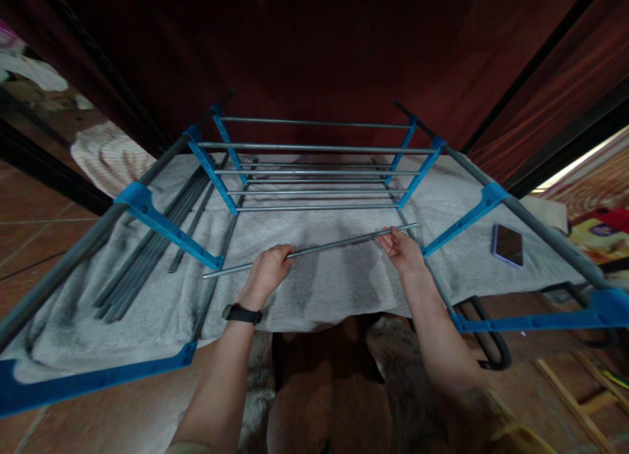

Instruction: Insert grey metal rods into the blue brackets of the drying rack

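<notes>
A thin grey metal rod (334, 246) lies slanted across the middle, its left end lower near a blue bracket (167, 228). My left hand (268, 270) is closed around the rod's left part; a black band sits on that wrist. My right hand (400, 247) grips the rod near its right end with pinched fingers. The rod is held over a grey towel (319, 290), between the blue side brackets of a rack frame (314, 172) that has several grey crossbars fitted further back.
Spare grey rods (147, 257) lie in a bundle on the towel at left. A phone (508, 244) rests on the towel at right. Dark red curtain hangs behind. Long grey side tubes with blue brackets (491, 198) run along both sides. Tiled floor below.
</notes>
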Tool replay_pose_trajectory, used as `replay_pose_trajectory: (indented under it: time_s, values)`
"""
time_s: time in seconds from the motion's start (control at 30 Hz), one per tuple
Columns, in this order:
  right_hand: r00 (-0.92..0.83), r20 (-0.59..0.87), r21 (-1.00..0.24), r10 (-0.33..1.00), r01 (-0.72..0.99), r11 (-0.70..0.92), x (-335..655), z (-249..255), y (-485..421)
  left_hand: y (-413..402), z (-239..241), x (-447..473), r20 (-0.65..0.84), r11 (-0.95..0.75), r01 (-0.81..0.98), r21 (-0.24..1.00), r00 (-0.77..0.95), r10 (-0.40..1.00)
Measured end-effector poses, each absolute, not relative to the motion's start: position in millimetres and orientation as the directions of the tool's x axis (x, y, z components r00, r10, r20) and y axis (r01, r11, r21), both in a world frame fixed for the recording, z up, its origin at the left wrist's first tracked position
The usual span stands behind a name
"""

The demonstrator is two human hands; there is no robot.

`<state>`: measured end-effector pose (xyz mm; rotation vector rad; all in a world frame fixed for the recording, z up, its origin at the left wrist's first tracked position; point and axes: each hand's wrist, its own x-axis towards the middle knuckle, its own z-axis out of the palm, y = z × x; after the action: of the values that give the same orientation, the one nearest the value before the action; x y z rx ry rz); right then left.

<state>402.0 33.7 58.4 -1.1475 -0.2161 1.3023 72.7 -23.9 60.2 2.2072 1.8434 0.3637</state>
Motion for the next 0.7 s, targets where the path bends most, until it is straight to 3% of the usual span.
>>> replay_pose_trajectory:
  time_s: [0.47, 0.7]
  values:
    - [0.310, -0.481, -0.739, 0.820, -0.647, -0.189, 400.2, 60.5, 35.4, -24.4, 62.6, 74.2, 0.089, -0.201, 0.879, 0.433, 0.180, 0.980]
    - [0.300, -0.495, -0.738, 0.815, -0.640, -0.212, 402.7, 60.4, 35.7, -22.0, 59.7, 67.8, 0.075, -0.203, 0.886, 0.417, 0.190, 0.979]
